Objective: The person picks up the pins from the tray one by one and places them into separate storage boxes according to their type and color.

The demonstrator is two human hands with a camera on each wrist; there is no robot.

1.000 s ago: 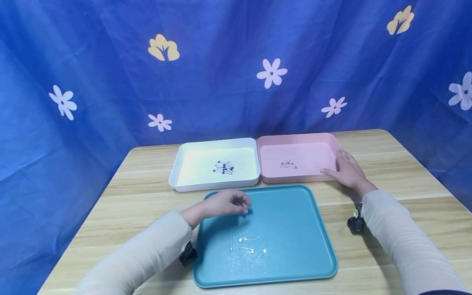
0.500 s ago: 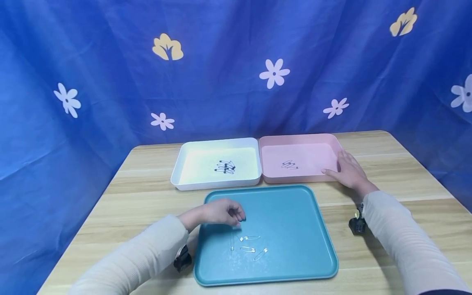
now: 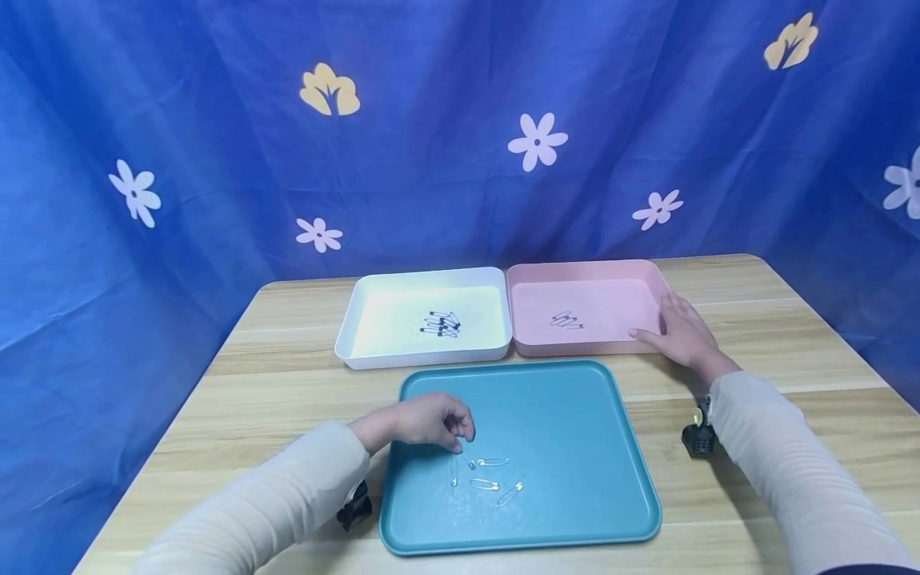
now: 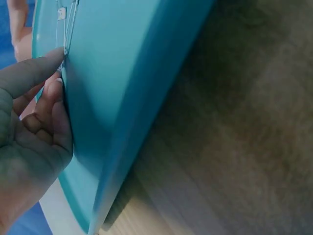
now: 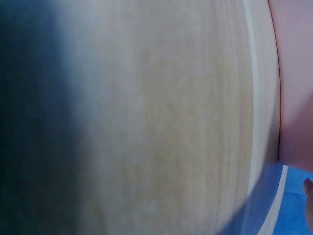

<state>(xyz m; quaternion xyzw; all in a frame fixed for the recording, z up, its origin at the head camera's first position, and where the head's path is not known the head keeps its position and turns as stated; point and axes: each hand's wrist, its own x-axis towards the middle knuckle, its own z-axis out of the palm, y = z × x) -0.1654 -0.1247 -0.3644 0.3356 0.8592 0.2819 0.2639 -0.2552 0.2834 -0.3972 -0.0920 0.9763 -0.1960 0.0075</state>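
Note:
Several silver safety pins (image 3: 485,485) lie on the teal tray (image 3: 553,511). My left hand (image 3: 427,419) is low over the tray's left part, fingers bent. In the left wrist view, its thumb (image 4: 51,58) and a fingertip are at the end of a safety pin (image 4: 62,29); whether they pinch it I cannot tell. My right hand (image 3: 683,331) rests on the near right corner of the pink tray (image 3: 575,349), its fingers spread along the rim. In the right wrist view only a fingertip (image 5: 309,188) shows beside the pink tray wall (image 5: 298,73).
Behind the teal tray, a white tray (image 3: 381,358) holds a cluster of dark-ended safety pins (image 3: 442,323). Several thin pins (image 3: 566,320) lie in the pink tray, which adjoins it. All stand on a wooden table (image 3: 287,383) before a blue flowered curtain (image 3: 431,160).
My left hand has come down and toward me, from the tray's back left to the leftmost pins. The right hand has stayed on the pink tray. The view has shifted slightly.

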